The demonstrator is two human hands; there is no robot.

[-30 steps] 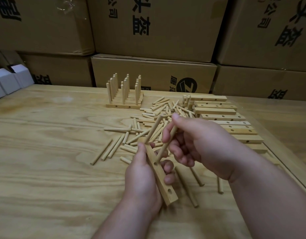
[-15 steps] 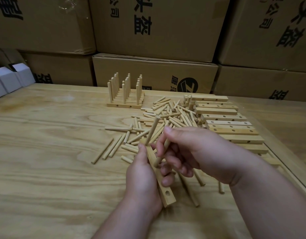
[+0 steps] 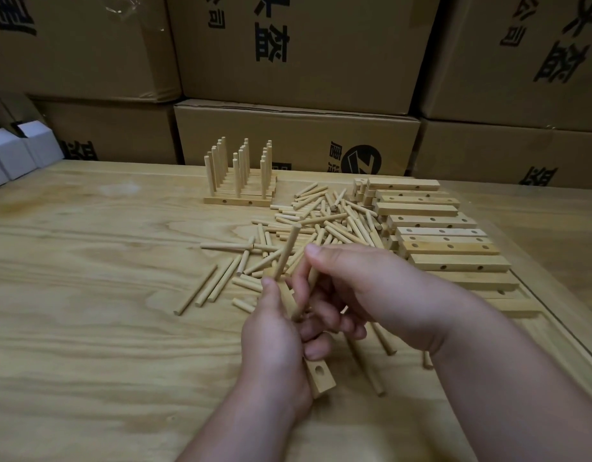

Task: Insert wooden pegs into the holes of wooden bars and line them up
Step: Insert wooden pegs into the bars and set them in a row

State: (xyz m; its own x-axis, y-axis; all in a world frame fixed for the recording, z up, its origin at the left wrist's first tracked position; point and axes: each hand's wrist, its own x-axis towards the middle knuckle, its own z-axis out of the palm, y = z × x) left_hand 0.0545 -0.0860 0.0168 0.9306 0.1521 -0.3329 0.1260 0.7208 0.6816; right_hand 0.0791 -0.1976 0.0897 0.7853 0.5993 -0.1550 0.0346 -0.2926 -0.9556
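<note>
Second peg going down into the bar

Since a second ago my right hand [image 3: 381,295] dropped lower and closer to my left hand [image 3: 274,348], and the peg [image 3: 304,298] I'm pinching went from sticking up above my fingers to sitting down against the bar [image 3: 319,378]. I've tipped the bar steeper too.

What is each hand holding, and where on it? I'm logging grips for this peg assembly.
The left hand grips a wooden bar around its middle. The right hand pinches a peg near its upper end.
</note>
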